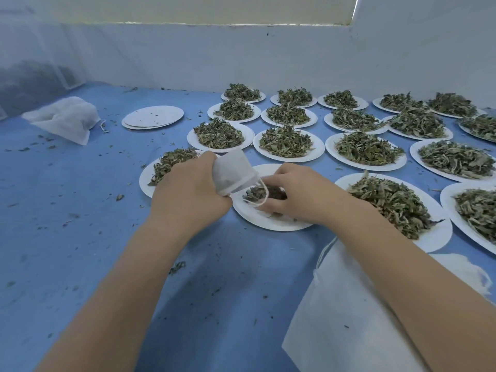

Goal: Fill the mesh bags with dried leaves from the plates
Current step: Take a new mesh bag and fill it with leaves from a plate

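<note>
Your left hand (pixel 188 191) is gripping a small mesh bag (pixel 234 171), fingers curled round its body, holding it tilted above the near plate (pixel 271 222) with its mouth facing down and right. The bag's drawstring (pixel 261 201) is looping loose below the mouth. Dark leaf bits are showing through the mesh.

Your right hand (pixel 298 194) is resting on that same plate, fingers bent and gathering what remains of the dried leaves (pixel 257 194) there, just beside the bag's mouth. Whether the fingertips are actually pinching leaves, you cannot tell; the hand is covering them.

The near plate is sitting on the blue table (pixel 80 210), nearly emptied. Touching it at the left, partly behind your left hand, a heaped plate (pixel 146 181) is waiting. To the right and far side, rows of heaped plates (pixel 288 142) are standing close together.

Far left, a filled bag (pixel 64 118) is lying on its side. Near it, a stack of empty plates (pixel 153 116) is sitting. Under your right forearm, flat unfilled bags (pixel 335 304) are lying at the near right. Leaf crumbs are lying scattered across the table.
</note>
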